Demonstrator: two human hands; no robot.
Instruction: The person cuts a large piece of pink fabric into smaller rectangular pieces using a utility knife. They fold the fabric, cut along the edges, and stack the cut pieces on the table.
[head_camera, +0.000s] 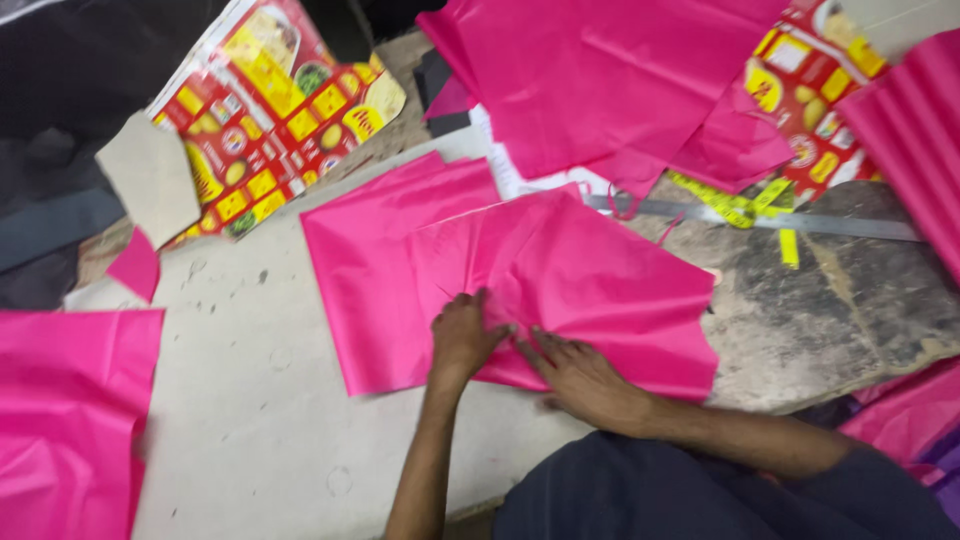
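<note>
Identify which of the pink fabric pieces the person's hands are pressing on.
The centre pink piece, lying flat on the pale board; both the left hand and right hand rest on its near edge. Others lie untouched.

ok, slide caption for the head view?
Left hand and right hand press flat on pink fabric on a grey table.

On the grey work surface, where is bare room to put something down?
Bare grey surface lies between the pink fabric sheet under both hands and the pink sheet at the left edge. The top right is crowded: pink fabric pile, metal ruler, yellow measuring tape.
</note>
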